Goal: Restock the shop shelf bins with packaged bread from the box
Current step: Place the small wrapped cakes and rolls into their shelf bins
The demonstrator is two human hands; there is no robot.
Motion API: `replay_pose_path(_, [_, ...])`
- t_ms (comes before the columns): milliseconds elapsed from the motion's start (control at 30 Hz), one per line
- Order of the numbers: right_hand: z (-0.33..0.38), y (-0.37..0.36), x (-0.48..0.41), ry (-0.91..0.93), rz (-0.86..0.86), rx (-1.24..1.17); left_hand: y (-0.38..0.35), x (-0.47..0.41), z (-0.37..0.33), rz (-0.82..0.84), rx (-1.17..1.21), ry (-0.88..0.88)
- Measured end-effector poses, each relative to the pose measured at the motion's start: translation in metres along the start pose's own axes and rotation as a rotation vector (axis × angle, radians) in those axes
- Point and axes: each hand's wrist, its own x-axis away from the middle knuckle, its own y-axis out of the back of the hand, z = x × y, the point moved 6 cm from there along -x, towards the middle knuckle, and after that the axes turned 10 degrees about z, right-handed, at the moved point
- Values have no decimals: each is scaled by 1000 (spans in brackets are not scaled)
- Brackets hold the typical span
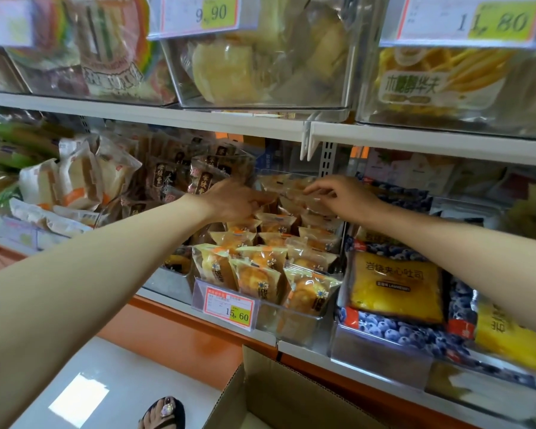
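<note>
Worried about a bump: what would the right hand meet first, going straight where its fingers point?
The right hand would likely meet the clear-wrapped golden bread packet first, then the left hand; depth unclear.

The left hand point(232, 201) reaches to the back of the middle bin point(291, 323). Its fingertips are lost among the bread packets point(260, 280), so I cannot make out its grip. The right hand point(338, 196) blurs against a clear wrapper, and whether it pinches it is unclear. The bottom edge cuts off the cardboard box point(279, 394), hiding most of its inside, and the sandalled foot point(164, 411). The small print on the price tag point(226, 308) is too small to read. The top-left tag point(7, 20) is a blur.
</note>
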Motion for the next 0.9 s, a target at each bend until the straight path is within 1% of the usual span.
replay_pose_path(100, [-11, 6, 0, -31, -28, 92, 1, -2, -2, 27, 70, 8])
replay_pose_path(167, [-17, 7, 1, -53, -6, 148, 1, -4, 1, 67, 153, 21])
replay_pose_path(200, [-19, 7, 1, -61, 10, 169, 3, -4, 0, 60, 159, 22])
replay_pose_path(233, [-19, 6, 1, -67, 24, 183, 7, -5, -1, 13, 128, 18])
replay_pose_path(267, [-19, 6, 1, -72, 34, 185, 13, -6, -3, -70, 87, 12])
replay_pose_path(333, [-18, 6, 2, -74, 42, 175, 21, -10, -11, -212, 60, -44])
replay_pose_path(367, [-18, 5, 2, -75, 42, 185, 22, -13, -18, -232, 37, -91])
replay_pose_path(433, [-18, 4, 1, -86, 35, 241, 17, -19, -30, -202, -97, -149])
replay_pose_path(500, [-19, 6, 0, -110, 22, 281, 14, -23, -36, -179, -233, -135])
replay_pose_path(567, [-21, 10, 1, -125, 22, 269, 15, -26, -37, -177, -286, -108])
replay_pose_path(633, [-21, 13, 3, -128, 39, 242, 18, -26, -37, -191, -228, -106])
replay_pose_path(700, [-23, 14, 5, -134, 56, 204, 25, -28, -34, -268, -72, -101])
replay_pose_path(767, [-26, 14, 5, -135, 55, 153, 31, -32, -35, -368, -30, -79])
replay_pose_path(800, [-28, 14, 5, -124, 42, 125, 30, -37, -36, -368, -45, -56])
replay_pose_path(900, [-32, 15, 4, -77, -22, 65, 22, -55, -41, -247, -95, 23])
